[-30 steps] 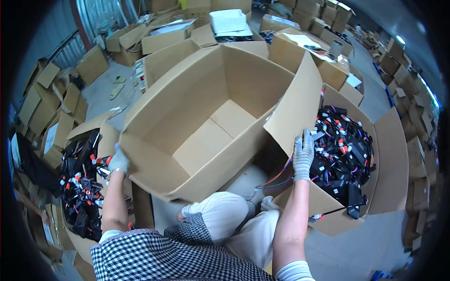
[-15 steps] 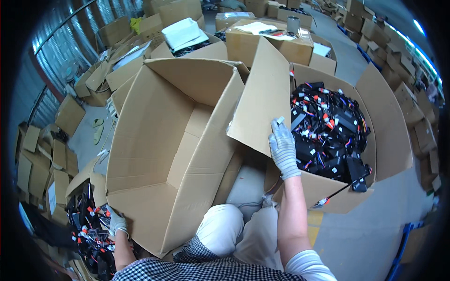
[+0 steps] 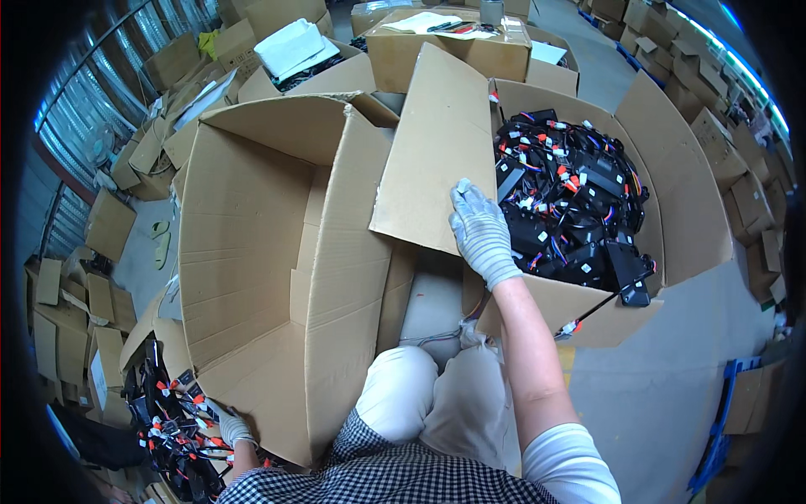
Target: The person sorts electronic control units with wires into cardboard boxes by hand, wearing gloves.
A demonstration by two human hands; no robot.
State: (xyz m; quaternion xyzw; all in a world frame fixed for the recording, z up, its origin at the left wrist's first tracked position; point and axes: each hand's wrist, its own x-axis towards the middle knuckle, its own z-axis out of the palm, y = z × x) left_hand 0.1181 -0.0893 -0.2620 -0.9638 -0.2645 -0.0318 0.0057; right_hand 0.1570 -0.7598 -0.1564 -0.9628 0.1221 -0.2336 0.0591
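My right hand point(image 3: 480, 227), in a striped grey-white glove, lies flat on a raised cardboard flap point(image 3: 437, 151), near its lower corner. Its fingers are stretched out; the thumb is hidden. That flap belongs to a carton point(image 3: 579, 323) filled with black wired modules point(image 3: 571, 202) with red, white and blue connectors. My gloved left hand point(image 3: 231, 424) is outside the near left edge of a large open carton point(image 3: 252, 210), tilted on its side with its bare inside showing. Its fingers stretch toward another heap of black wired modules point(image 3: 168, 420); part of the hand is hard to see.
A black module point(image 3: 625, 273) with a cable hangs over the full carton's front wall. Behind stands a closed carton point(image 3: 449, 59) with papers and a metal cup point(image 3: 492, 12). Stacked cartons point(image 3: 59, 311) are at the left; green slippers point(image 3: 160, 244) lie on the floor.
The tilted carton has swung more upright, its near side shifting left. My left hand has shifted slightly right and nearer. My right hand stays on the flap. The whole view has shifted.
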